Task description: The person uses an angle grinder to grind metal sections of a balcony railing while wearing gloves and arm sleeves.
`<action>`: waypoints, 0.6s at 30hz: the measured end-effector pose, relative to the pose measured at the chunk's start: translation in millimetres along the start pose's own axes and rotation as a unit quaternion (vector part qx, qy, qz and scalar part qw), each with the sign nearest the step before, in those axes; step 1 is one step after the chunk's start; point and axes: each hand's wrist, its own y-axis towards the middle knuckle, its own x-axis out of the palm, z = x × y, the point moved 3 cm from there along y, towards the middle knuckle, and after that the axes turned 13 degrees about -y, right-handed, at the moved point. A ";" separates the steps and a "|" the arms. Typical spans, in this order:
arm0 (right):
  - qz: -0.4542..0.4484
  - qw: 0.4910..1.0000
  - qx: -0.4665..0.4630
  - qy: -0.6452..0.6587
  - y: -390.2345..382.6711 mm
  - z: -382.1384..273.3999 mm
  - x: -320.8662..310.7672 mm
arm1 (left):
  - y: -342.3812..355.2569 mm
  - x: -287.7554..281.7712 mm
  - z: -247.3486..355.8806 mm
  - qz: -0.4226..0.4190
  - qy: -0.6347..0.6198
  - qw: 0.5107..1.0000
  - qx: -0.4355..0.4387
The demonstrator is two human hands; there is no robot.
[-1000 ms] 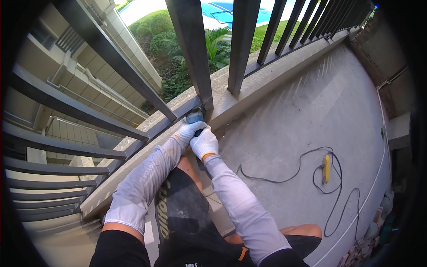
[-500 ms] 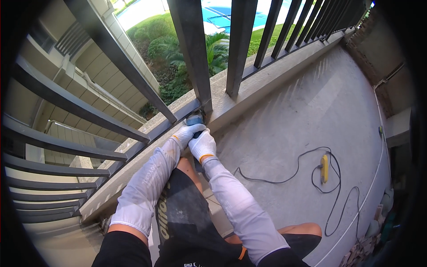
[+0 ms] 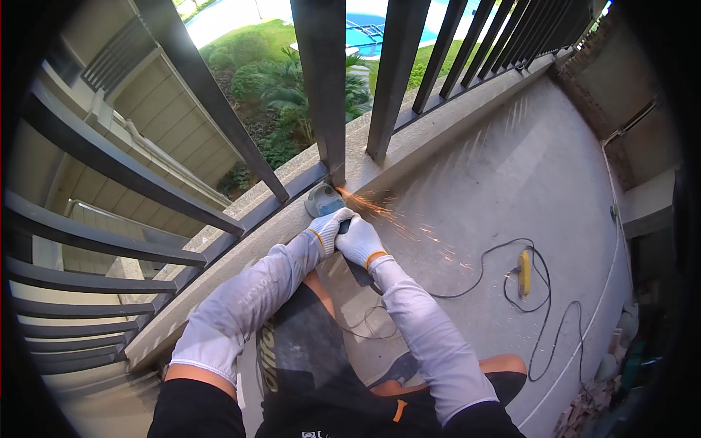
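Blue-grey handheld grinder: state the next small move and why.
Perhaps hold the blue-grey handheld grinder steady with the white-gloved left hand and white-gloved right hand: orange sparks fly beside the foot of the dark metal post, suggesting contact.

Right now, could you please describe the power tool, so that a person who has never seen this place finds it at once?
Find the dark metal railing on the low wall, then follow its wide post near the middle down to its foot. Just below, the white-gloved left hand and right hand hold the blue-and-grey power tool. Unlike its neighbours, it has orange sparks flying from its head.
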 end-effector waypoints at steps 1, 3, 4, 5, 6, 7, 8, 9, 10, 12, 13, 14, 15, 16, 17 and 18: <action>-0.002 1.000 -0.002 -0.020 1.6 9.1 -1.6 | -1.3 15.8 0.7 0.062 -0.103 0.989 -0.081; -0.013 0.999 -0.017 -0.036 5.0 20.4 -2.6 | -1.3 31.5 -3.0 0.150 -0.212 0.957 -0.129; -0.015 0.999 -0.020 -0.037 3.0 18.8 -3.7 | -0.5 28.8 -8.7 0.166 -0.224 0.953 -0.115; -0.017 0.999 -0.022 -0.036 0.3 17.4 -4.5 | 0.5 25.8 -14.1 0.173 -0.221 0.954 -0.107; -0.019 0.999 -0.020 -0.035 -1.6 18.8 -7.3 | 1.2 28.3 -17.7 0.178 -0.218 0.954 -0.101; -0.036 0.999 0.001 -0.030 -2.8 26.9 -11.7 | -7.0 44.0 -9.2 0.179 -0.212 0.957 -0.084; -0.043 0.998 0.011 -0.041 -2.5 34.8 -16.8 | -14.1 60.0 -1.4 0.197 -0.179 0.959 -0.099; -0.053 0.998 0.001 -0.047 -5.2 26.3 -24.5 | -11.6 59.4 -4.4 0.203 -0.194 0.956 -0.082; -0.061 0.997 -0.004 -0.055 -8.7 23.3 -34.3 | -8.4 64.7 -8.1 0.204 -0.210 0.954 -0.069; -0.048 0.996 -0.009 -0.072 -5.2 37.7 -46.5 | -0.3 80.9 -14.8 0.209 -0.238 0.945 -0.077; -0.059 0.995 -0.017 -0.082 -1.1 40.5 -52.5 | 7.2 85.3 -19.2 0.201 -0.250 0.945 -0.065; -0.071 0.993 -0.026 -0.092 4.0 42.4 -58.6 | 14.9 90.4 -23.4 0.193 -0.261 0.944 -0.054; -0.080 0.989 -0.030 -0.117 6.3 41.4 -61.6 | 16.0 95.8 -29.0 0.189 -0.281 0.939 -0.057; -0.079 0.986 -0.035 -0.145 9.2 39.8 -64.8 | 19.5 97.7 -31.9 0.202 -0.284 0.935 -0.067; -0.090 0.983 -0.030 -0.158 13.3 38.4 -68.2 | 23.5 98.8 -34.0 0.202 -0.306 0.927 -0.076; -0.099 0.980 -0.025 -0.171 14.5 34.7 -73.8 | 26.3 101.4 -33.7 0.200 -0.328 0.919 -0.085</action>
